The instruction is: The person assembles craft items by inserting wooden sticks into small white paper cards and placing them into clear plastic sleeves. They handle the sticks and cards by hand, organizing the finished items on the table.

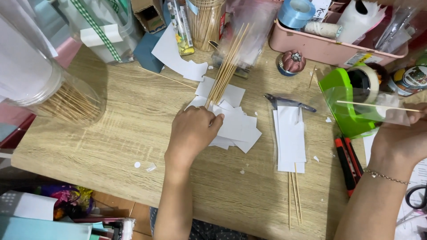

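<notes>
1. At table centre, the left hand (193, 131) lies palm-down on a loose pile of white paper cards (235, 126), fingertips curled onto the top cards; whether one is pinched, I cannot tell.
2. A bundle of wooden skewers (227, 66) leans over the pile's far edge, just beyond the knuckles.
3. At the right edge, the right hand (400, 133) grips a single skewer (378, 105) held level, with a strip of clear tape (356, 100) over it.
4. Green tape dispenser (340, 89) sits just behind that skewer.
5. Stack of white strips (290, 142) lies between the hands; three skewers below it.
6. Clear jar (73, 104), left, on its side, holds skewers.
7. Pink tray (320, 46) holds a blue ribbon roll (296, 11).
</notes>
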